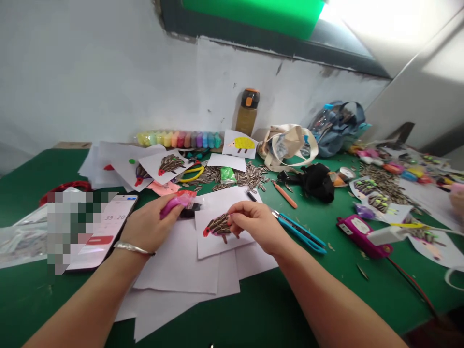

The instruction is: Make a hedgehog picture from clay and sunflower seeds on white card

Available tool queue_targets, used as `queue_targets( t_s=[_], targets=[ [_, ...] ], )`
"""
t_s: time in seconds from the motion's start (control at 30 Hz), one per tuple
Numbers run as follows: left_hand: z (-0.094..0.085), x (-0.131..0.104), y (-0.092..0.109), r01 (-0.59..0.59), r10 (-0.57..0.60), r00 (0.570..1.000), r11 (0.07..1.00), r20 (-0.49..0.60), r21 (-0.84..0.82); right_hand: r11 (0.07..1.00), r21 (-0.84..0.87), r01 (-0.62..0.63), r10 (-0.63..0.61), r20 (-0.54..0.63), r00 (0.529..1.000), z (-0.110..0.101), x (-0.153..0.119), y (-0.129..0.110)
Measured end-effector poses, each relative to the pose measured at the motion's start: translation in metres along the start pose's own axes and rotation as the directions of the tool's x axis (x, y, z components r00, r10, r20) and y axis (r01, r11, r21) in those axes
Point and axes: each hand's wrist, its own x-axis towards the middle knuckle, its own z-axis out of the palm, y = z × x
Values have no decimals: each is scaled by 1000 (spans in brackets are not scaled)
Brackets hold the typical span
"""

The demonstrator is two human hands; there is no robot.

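Note:
My left hand (150,220), with a silver bangle at its wrist, grips a small pink packet of what looks like modelling clay (177,202). My right hand (255,224) has its fingers pinched together over the right side of a hedgehog picture (216,228); whatever lies between the fingertips is hidden. Striped sunflower seeds form the hedgehog's back, and its head is red with brown legs below. The white card (210,250) beneath it rests on a stack of white sheets (177,270).
Loose sunflower seeds (253,176) lie behind the sheets, near a green clay packet (227,175). Blue tweezers (300,232) and an orange-handled tool (285,195) are to the right. A phone (105,232) sits left. Farther right are a magenta device (364,237) and another person's hand (457,200).

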Motion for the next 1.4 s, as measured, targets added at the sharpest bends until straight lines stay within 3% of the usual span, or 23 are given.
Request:
queue_targets(
  t_s=[0.13,0.33,0.47,0.73,0.97,1.13,1.27,1.4],
  targets=[
    [4,0,-3,-34,33,999,999,-32,-6,999,-41,21,-22,-24,999,-1,1,2],
    [3,-2,-1,-56,56,998,998,5,10,997,-62,33,-34,-14,999,-2,-1,-1],
    [2,-3,-1,-75,75,997,997,-13,-1,987,-142,69,-80,-69,994,-4,-1,-3],
    [1,-7,3,-92,92,996,996,-9,-9,986,-155,60,-77,-105,992,-6,3,10],
    [0,-12,3,-126,124,987,992,-99,-14,931,-363,31,-68,-90,994,-3,-5,1],
    [1,-13,2,-231,220,951,973,-218,-25,856,-511,78,-156,-111,982,-5,-8,-4],
    [2,-12,2,-225,219,961,974,-170,-19,873,-475,115,-199,-132,971,-7,-4,5],
    [2,-9,-1,-151,149,981,989,-126,-5,928,-363,81,-136,-128,982,-6,-1,10]
  ],
)
